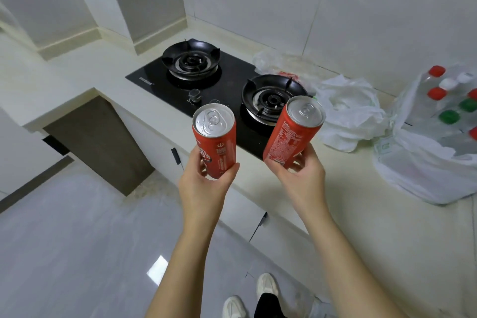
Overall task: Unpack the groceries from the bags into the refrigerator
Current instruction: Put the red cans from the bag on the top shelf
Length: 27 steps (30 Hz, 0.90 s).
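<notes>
1. Cream stone counter (348, 188) along the right side, bearing the hob and all the bags; judged to be the unloading station. No refrigerator in view.
2. Black glass hob (232, 70) set into it, two burners, no flame visible. Both cans held in the air in front of it, touching neither glass nor stone.
3. Thin white plastic bag (426, 170) at far right, mouth slumped open, bottles standing upright inside, probably left that way so that nothing rolls out. Not yet unpacked.
4. Collapsed beside it, between it and the hob: crumpled white bag (351, 111), judged empty or nearly so, contents not discernible. Behind the right burner, a clear bag (278, 62) with something red inside, not identifiable.
5. Bare left hand (204, 188) and right hand (302, 181) raised side by side, apart, not touching. Fingers and thumb of each curled round the lower part of one can. One can per hand, judged a way of moving two in a single trip.
6. Red slim left can (215, 134) near upright; matching right can (291, 131) tilted, top leaning right. Tabs down, unopened. Gripped low, tops and upper walls left clear.
7. Small bottle caps (436, 70) in red, green and white, poking out at the bag mouth.
8. Step in hand, as judged: carrying the two cans off to the refrigerator.
</notes>
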Motion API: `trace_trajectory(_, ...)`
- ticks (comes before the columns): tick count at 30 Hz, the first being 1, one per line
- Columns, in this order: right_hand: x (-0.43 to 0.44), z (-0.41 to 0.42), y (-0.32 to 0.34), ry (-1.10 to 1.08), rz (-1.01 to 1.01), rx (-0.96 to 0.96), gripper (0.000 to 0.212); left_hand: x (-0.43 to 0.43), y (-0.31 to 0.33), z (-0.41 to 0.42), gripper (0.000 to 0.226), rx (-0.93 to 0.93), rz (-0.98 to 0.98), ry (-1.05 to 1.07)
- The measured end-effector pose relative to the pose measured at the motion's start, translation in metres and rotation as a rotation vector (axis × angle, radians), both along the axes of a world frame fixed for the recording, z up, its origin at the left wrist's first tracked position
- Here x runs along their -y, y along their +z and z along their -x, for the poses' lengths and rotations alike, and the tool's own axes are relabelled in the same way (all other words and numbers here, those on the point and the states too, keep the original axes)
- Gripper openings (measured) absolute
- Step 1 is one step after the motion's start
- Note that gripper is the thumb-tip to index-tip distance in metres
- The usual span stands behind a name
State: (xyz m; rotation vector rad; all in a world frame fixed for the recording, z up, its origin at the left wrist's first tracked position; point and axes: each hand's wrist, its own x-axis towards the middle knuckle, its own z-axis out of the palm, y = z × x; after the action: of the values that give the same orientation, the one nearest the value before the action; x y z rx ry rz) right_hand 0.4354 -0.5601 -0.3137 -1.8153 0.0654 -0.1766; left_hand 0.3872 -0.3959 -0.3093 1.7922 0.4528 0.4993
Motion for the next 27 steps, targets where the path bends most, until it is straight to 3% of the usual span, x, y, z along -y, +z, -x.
trace_trajectory(15, -0.096, 0.004, 0.013, 0.428, -0.019, 0.025, 0.046, -0.072, 0.027, 0.062, 0.060, 0.041, 0.005, 0.401)
trace_trajectory(27, -0.221, 0.009, 0.018, 1.038, -0.033, 0.022, 0.056, -0.112, 0.038, 0.129, 0.048, -0.047, 0.006, 1.007)
